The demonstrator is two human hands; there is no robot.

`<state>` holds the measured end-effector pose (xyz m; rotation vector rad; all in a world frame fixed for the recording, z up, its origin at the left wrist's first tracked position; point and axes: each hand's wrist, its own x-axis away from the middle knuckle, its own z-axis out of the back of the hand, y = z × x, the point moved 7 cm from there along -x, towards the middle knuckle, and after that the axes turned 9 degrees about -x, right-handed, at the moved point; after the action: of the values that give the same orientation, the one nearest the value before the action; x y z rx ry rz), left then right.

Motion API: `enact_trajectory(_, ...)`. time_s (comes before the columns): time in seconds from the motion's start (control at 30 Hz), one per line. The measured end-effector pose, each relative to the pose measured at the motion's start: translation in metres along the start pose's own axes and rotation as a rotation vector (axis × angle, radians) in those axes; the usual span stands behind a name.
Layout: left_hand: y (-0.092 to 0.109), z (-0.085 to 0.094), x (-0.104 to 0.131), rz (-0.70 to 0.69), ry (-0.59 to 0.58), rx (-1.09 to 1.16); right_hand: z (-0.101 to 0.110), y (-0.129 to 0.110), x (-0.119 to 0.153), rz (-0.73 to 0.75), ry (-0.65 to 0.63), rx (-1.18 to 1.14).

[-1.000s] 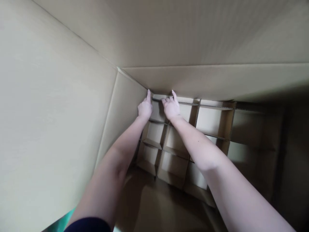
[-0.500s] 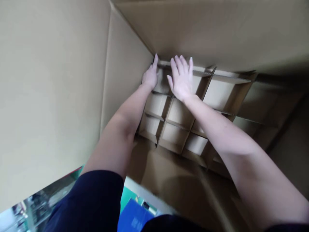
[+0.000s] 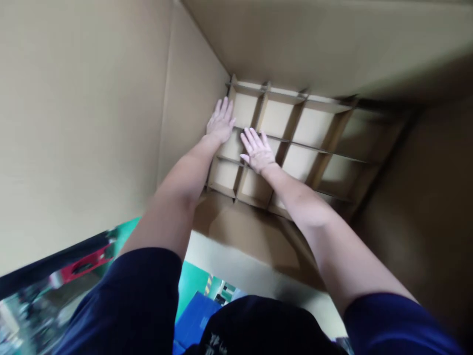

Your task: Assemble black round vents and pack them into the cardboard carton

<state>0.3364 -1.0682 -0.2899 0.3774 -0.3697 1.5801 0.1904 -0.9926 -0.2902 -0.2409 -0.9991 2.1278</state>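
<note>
While the cardboard grid (image 3: 294,121) sits deep in the big box (image 3: 314,49), I have each grip spread and holding nothing, left hand (image 3: 219,123) by the grid's left edge, right hand (image 3: 257,150) over squares near that side. I think soft, even pushes suit thin strips best. Tall walls (image 3: 192,93) crowd me, and a blue thing (image 3: 195,318) sits outside.

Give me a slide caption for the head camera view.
Left hand and right hand reach into a large carton, fingers extended at its cardboard divider grid.
</note>
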Motion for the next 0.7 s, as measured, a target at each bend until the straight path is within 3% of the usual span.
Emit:
enact_trajectory(0.07,0.013,0.010,0.012,0.020,0.054,0.009,0.008,-0.025,0.014,-0.031,-0.045,0.023)
enact_trajectory(0.13,0.034,0.014,0.033,-0.014,0.094,0.020,0.005,-0.058,0.034,-0.064,-0.230,0.051)
enact_trajectory(0.2,0.061,0.010,0.060,-0.127,0.058,0.022,-0.002,-0.093,0.057,-0.130,-0.488,0.066)
enact_trajectory(0.27,0.088,0.001,0.089,-0.254,-0.035,0.012,0.002,-0.130,0.080,-0.172,-0.615,0.056)
enact_trajectory(0.33,0.108,-0.008,0.115,-0.330,-0.149,-0.010,0.020,-0.166,0.097,-0.127,-0.554,0.041)
enact_trajectory(0.47,0.137,-0.019,0.156,-0.458,-0.411,-0.037,0.065,-0.217,0.148,0.080,-0.241,-0.066)
enact_trajectory(0.57,0.159,-0.011,0.190,-0.618,-0.530,-0.017,0.081,-0.220,0.211,0.093,-0.128,-0.220)
enact_trajectory(0.7,0.193,0.014,0.246,-0.813,-0.617,0.048,0.090,-0.205,0.299,-0.018,0.009,-0.352)
